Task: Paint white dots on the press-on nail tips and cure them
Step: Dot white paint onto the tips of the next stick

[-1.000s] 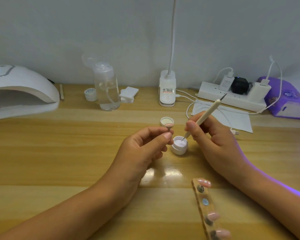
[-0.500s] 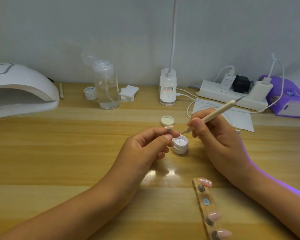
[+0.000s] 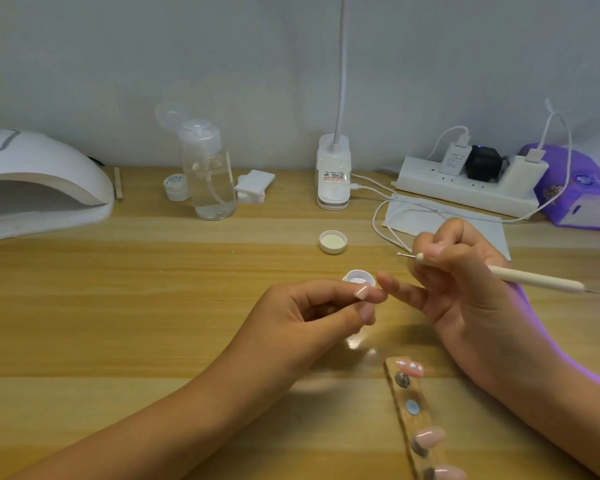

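My right hand (image 3: 465,282) grips a cream dotting pen (image 3: 534,280) that lies nearly level. Its metal tip (image 3: 399,253) points left and carries a white blob. The small open jar of white paint (image 3: 359,277) stands just behind my left hand (image 3: 309,317). That hand's thumb and forefinger pinch a small pink nail tip (image 3: 362,292), which barely shows. The lower fingers of my right hand reach over and touch my left thumb. A wooden holder strip (image 3: 400,408) at the front right carries pink nail tips; the top one (image 3: 411,368) has white dots.
The jar's lid (image 3: 333,241) lies behind the jar. A white curing lamp (image 3: 42,188) stands at the far left. Along the wall are a pump bottle (image 3: 212,181), a small pot (image 3: 175,187), cotton pads (image 3: 253,185), a desk lamp base (image 3: 333,178), a power strip (image 3: 465,188) with cables, and a purple pack (image 3: 582,188).
My right hand lifted the pen tip out of the jar and swung the pen from steep to nearly level, tip now pointing left. My left hand stayed by the jar.
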Demonstrator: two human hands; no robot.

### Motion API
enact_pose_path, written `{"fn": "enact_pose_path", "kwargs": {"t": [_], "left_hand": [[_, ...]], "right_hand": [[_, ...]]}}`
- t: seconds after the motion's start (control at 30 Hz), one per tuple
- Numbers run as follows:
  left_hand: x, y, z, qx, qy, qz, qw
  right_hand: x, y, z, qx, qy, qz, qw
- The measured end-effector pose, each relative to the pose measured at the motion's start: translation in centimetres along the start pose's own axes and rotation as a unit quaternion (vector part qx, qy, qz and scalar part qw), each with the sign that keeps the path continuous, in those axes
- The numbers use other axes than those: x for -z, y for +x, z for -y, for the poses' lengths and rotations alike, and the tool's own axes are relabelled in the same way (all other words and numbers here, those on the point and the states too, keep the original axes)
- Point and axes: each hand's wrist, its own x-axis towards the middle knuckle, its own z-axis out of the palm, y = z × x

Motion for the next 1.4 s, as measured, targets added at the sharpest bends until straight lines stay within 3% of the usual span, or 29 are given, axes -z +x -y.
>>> {"fn": "enact_pose_path", "kwargs": {"t": [1.4], "left_hand": [[-0.2,-0.18,0.18,-0.04,0.066,0.017,0.997]], "right_hand": [[-0.28,-0.48,-0.29,-0.035,-0.046,0.032,0.998]]}}
